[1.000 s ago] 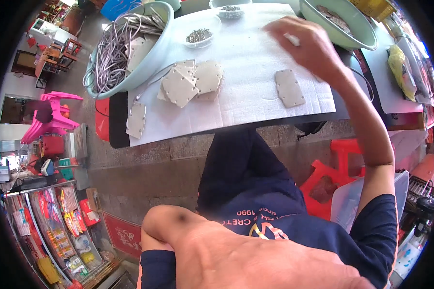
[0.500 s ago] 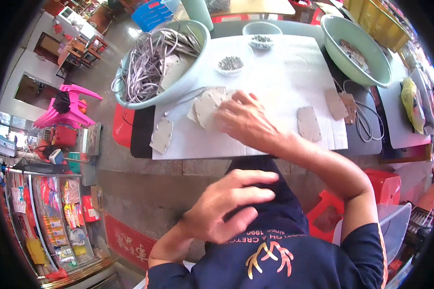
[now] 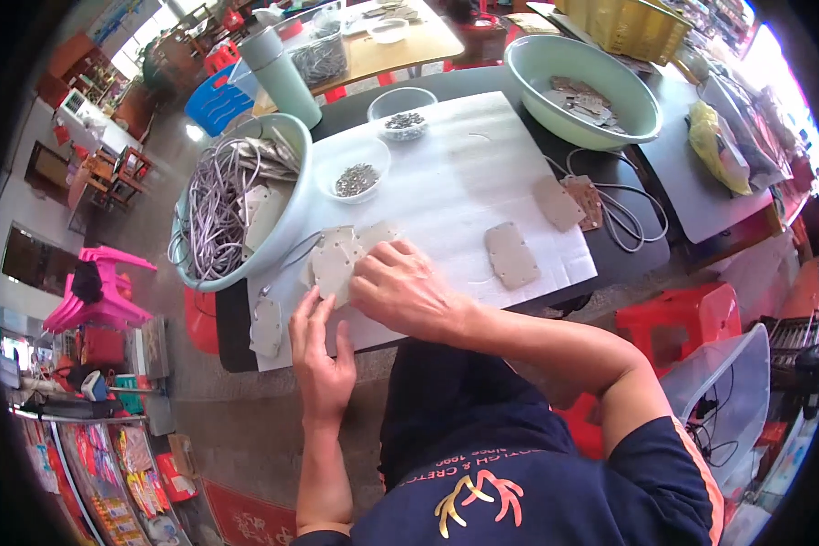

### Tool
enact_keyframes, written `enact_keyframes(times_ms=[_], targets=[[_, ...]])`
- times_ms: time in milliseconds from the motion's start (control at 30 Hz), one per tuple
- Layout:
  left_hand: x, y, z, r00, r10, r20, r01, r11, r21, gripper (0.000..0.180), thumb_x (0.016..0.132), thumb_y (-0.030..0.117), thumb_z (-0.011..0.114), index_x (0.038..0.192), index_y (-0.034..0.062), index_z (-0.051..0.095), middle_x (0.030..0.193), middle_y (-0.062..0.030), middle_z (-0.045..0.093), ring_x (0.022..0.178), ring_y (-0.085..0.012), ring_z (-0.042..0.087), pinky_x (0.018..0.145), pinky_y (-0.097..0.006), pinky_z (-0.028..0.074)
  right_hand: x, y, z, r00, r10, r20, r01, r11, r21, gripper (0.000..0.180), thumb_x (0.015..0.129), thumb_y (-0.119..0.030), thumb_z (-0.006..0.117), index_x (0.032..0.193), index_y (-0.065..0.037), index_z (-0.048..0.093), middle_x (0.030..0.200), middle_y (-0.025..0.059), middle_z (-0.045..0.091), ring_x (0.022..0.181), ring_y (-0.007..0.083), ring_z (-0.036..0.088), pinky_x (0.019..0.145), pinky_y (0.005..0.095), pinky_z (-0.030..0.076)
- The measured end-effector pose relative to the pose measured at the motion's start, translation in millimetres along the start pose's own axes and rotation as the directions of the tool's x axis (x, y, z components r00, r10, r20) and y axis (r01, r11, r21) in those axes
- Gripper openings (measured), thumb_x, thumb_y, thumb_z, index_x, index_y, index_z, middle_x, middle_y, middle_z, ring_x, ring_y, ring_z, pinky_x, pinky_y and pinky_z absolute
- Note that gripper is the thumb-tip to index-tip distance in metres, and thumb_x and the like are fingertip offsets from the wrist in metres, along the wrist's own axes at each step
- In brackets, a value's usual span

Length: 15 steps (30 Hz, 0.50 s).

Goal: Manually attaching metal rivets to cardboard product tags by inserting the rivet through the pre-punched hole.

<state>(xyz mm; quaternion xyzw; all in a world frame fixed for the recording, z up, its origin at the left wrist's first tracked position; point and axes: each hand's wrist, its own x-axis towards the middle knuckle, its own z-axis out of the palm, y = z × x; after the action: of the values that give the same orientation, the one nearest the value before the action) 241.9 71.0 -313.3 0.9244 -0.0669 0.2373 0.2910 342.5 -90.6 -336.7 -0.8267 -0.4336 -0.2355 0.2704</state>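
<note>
Several flat beige-grey plates [image 3: 335, 264] with small holes along their edges lie overlapped on a white foam sheet [image 3: 446, 191]. My right hand [image 3: 400, 287] is curled over the right side of this group, its fingers closed at a plate's edge; the fingertips are partly hidden. My left hand [image 3: 323, 359] is beside the near edge of the plates, fingers stretched out and apart, fingertips close to the plate or touching it. One single plate [image 3: 265, 328] lies left of my left hand, and another plate [image 3: 511, 256] lies to the right of my right hand.
Two clear tubs [image 3: 358, 182] of small metal parts stand beyond the plates. A green basin [image 3: 305, 164] of grey cables is at left, another green basin [image 3: 646, 114] of plates at far right. A bottle [image 3: 282, 77] stands behind; a cabled brown piece [image 3: 582, 202] lies at right.
My left hand has moved from above my lap up to the plates. My right hand stays at the plates. The view has shifted, so the table appears lower and further left.
</note>
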Motion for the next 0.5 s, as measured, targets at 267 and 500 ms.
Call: enact_keyframes(times_ms=[267,500], targets=[[8.6,-5.8,18.2,1.000,0.014,-0.009,-0.014,0.995,0.098,0.033,0.089,0.006,0.063,0.122,0.0038,0.063,0.134,-0.0171,0.052,0.129,-0.0351,0.046,0.110,-0.047,0.035,-18.7,16.6,-46.8,0.998,0.053,-0.015,-0.052,0.998,0.048,0.021,0.081,-0.025,0.073,0.095,-0.011,0.069,0.108,0.0053,0.067,0.108,0.0258,0.060,0.093,0.0407,0.047],[5.0,28.2,24.8,0.986,0.151,-0.064,-0.146,0.986,0.082,0.031,0.087,0.002,0.061,0.118,0.0049,0.063,0.130,-0.0180,0.054,0.126,-0.0382,0.048,0.107,-0.049,0.039,-86.2,114.3,-198.1,0.490,0.872,-0.005,-0.819,0.459,-0.344,0.026,0.090,-0.030,0.064,0.099,-0.007,0.071,0.094,0.0161,0.072,0.092,0.0336,0.069,0.080,0.0455,0.054]])
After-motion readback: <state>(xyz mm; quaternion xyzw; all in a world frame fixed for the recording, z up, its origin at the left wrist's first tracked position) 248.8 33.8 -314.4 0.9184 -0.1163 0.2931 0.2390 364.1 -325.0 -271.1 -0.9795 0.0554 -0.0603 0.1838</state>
